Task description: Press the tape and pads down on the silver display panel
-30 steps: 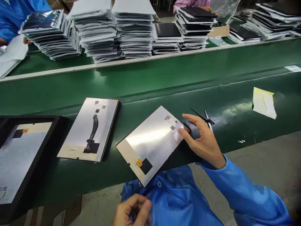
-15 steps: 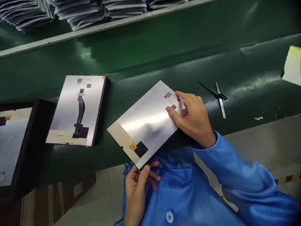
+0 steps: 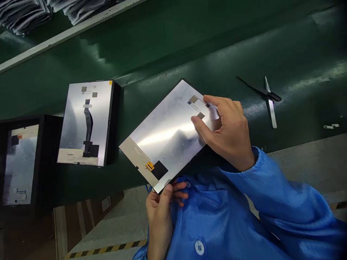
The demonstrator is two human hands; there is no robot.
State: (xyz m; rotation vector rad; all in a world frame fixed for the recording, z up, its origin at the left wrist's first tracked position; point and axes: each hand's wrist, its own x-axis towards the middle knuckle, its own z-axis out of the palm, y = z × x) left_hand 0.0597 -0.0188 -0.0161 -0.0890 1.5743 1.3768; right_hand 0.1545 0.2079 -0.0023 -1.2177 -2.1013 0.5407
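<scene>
Both my hands hold a rectangular display panel (image 3: pixel 165 133), its silver metal back facing up, with a tan strip and a black patch with an orange tab at the near end. My right hand (image 3: pixel 225 130) grips the far corner, thumb on a small tan label and fingers curled over the edge. My left hand (image 3: pixel 159 213) pinches the near corner between thumb and fingers. The panel's underside is hidden. Beside it on the green belt (image 3: pixel 189 54) lies a second silver panel (image 3: pixel 86 122) with a black flex cable on its back.
A third panel (image 3: pixel 20 166) lies in a black frame at the far left. Slim scissors (image 3: pixel 268 97) and a small white scrap (image 3: pixel 331 126) lie on the belt to the right. Stacks of packed panels (image 3: pixel 24 11) sit beyond a pale rail (image 3: pixel 65 36).
My left hand has risen from below the belt and taken the panel's near corner. The right hand's grip has closed over the far corner. The view has tilted downward, shifting the belt upward.
</scene>
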